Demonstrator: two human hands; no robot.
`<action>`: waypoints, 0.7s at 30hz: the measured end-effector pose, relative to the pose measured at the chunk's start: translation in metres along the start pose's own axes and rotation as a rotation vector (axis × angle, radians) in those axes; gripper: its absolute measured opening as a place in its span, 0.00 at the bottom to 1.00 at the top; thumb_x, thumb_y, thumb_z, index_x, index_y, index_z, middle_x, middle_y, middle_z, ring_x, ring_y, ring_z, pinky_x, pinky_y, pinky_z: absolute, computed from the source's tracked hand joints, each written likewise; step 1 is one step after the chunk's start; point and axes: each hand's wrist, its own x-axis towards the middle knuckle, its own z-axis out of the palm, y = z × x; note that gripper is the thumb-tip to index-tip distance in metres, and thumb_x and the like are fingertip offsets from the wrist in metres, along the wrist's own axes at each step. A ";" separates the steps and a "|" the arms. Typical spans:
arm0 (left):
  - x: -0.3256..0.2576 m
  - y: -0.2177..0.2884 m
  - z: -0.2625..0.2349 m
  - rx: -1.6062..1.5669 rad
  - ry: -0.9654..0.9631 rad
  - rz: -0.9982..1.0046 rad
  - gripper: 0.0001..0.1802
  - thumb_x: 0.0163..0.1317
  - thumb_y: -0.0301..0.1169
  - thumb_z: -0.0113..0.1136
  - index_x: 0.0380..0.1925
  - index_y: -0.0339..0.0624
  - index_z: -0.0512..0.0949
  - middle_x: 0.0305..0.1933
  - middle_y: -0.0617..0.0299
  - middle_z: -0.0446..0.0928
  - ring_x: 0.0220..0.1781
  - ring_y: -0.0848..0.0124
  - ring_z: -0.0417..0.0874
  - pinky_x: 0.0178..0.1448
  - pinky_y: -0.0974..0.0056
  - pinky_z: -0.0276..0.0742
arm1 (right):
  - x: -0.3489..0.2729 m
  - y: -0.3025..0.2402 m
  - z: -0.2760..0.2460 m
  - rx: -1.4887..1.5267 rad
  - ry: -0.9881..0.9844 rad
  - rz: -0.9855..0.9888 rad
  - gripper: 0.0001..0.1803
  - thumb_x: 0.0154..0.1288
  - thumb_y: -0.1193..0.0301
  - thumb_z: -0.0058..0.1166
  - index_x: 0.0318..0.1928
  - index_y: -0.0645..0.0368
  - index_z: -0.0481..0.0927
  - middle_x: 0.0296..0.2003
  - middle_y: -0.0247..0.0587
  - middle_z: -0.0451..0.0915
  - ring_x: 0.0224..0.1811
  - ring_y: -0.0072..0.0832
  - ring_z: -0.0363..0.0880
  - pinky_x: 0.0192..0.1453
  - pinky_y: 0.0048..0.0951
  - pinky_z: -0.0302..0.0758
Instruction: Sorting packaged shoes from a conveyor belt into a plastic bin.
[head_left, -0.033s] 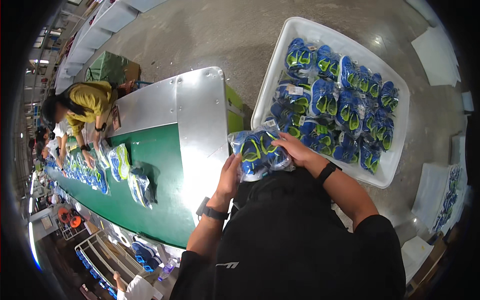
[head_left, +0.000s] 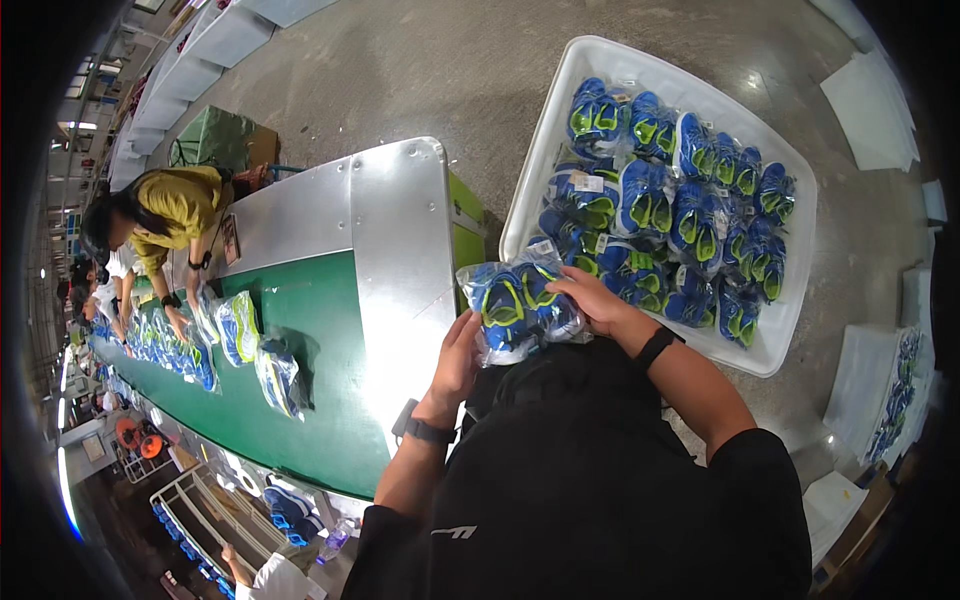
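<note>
In front of my body I hold a clear plastic bag with a pair of blue and lime-green sneakers (head_left: 513,308). My left hand (head_left: 459,355) grips the bag's left side. The fingers of my right hand (head_left: 590,297) are closed on its upper right side. To the right, a large white bin (head_left: 530,185) holds several rows of similar bagged sneakers (head_left: 648,195). Its near left corner lies just beyond the bag in my hands. The shoe undersides are hidden.
A green conveyor belt (head_left: 320,400) with a metal end plate (head_left: 405,230) runs along my left. Bagged shoes (head_left: 278,378) lie on it. A co-worker in a yellow top (head_left: 180,205) leans over its far side, handling bags. White bins (head_left: 870,390) stand at the far right.
</note>
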 end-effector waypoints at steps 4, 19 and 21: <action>-0.003 -0.018 -0.027 0.093 0.134 -0.128 0.24 0.74 0.40 0.53 0.62 0.37 0.70 0.45 0.62 0.77 0.42 0.76 0.78 0.42 0.70 0.75 | -0.014 -0.028 -0.027 -0.041 0.084 -0.065 0.47 0.59 0.64 0.67 0.72 0.70 0.56 0.59 0.49 0.74 0.52 0.28 0.78 0.56 0.28 0.76; -0.032 -0.051 -0.096 0.010 0.372 -0.123 0.28 0.71 0.43 0.54 0.63 0.36 0.69 0.50 0.53 0.77 0.45 0.65 0.80 0.44 0.64 0.77 | 0.068 -0.043 -0.153 -0.507 0.665 -0.169 0.33 0.68 0.57 0.59 0.69 0.55 0.69 0.61 0.51 0.75 0.55 0.37 0.78 0.57 0.43 0.76; -0.039 -0.059 -0.116 -0.016 0.394 -0.111 0.28 0.71 0.43 0.55 0.64 0.37 0.69 0.51 0.52 0.77 0.46 0.65 0.80 0.44 0.63 0.77 | 0.060 -0.015 -0.146 -0.399 0.323 -0.060 0.16 0.68 0.59 0.58 0.49 0.56 0.81 0.40 0.40 0.83 0.37 0.27 0.83 0.38 0.30 0.79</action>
